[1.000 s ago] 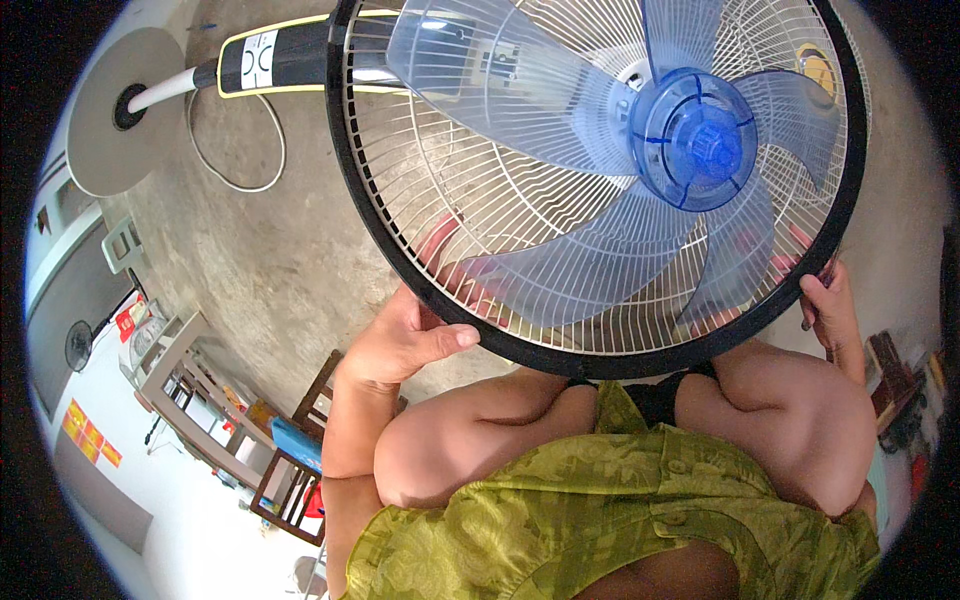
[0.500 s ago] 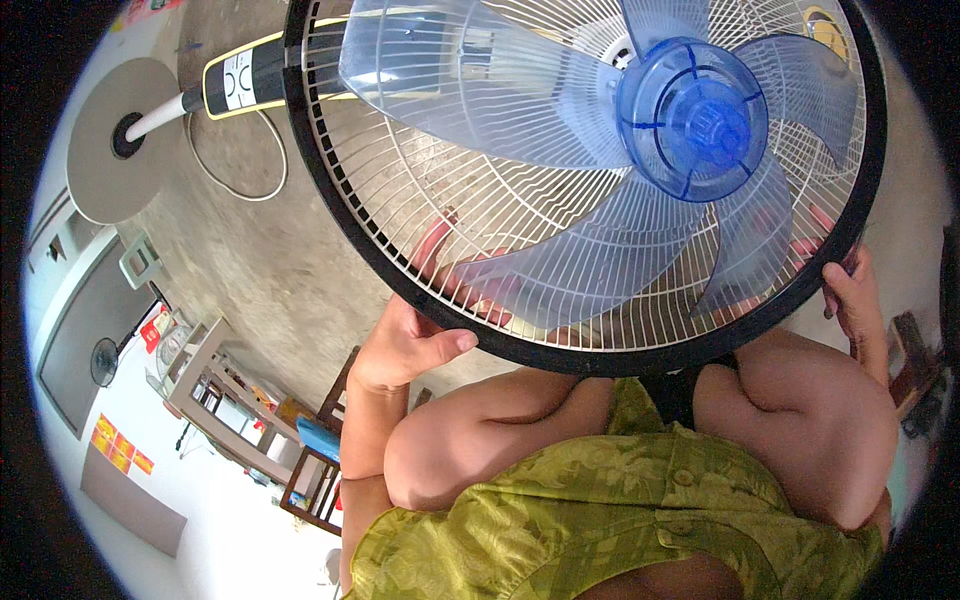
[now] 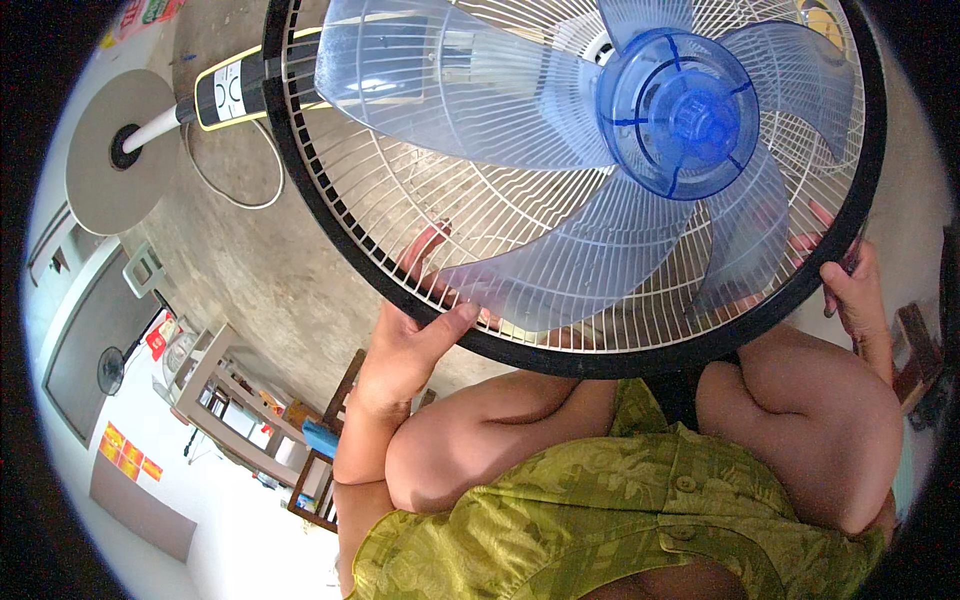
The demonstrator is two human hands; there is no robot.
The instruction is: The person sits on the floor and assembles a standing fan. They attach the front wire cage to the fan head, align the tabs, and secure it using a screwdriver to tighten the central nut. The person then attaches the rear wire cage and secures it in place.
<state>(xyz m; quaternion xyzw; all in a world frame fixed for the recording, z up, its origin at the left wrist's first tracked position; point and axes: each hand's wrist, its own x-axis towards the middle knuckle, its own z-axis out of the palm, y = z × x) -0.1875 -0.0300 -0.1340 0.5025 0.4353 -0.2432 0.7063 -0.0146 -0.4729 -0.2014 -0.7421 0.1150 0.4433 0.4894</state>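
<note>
A floor fan lies on its side across my view, its round head with black rim point(image 3: 560, 363) nearest me. Translucent blue blades point(image 3: 570, 260) and a blue hub point(image 3: 680, 115) show against the white wire grille point(image 3: 380, 190). My left hand point(image 3: 415, 335) grips the rim at the lower left, thumb on top and fingers behind the wires. On the right side, my right hand point(image 3: 850, 290) holds the rim, thumb in front and some fingertips visible through the grille. Leftward extend the control box point(image 3: 228, 90), white pole point(image 3: 160, 127) and round grey base point(image 3: 95, 185).
A pale cord point(image 3: 250, 203) loops on the concrete floor point(image 3: 260, 270) beside the control box. At the left stand a wooden chair point(image 3: 318, 490), a light table frame point(image 3: 205, 365) and another dark fan point(image 3: 112, 370). A wooden piece point(image 3: 915, 350) is at the right.
The fan head has shifted slightly left and up. My left thumb has come up over the rim toward the wires. My right hand keeps its hold.
</note>
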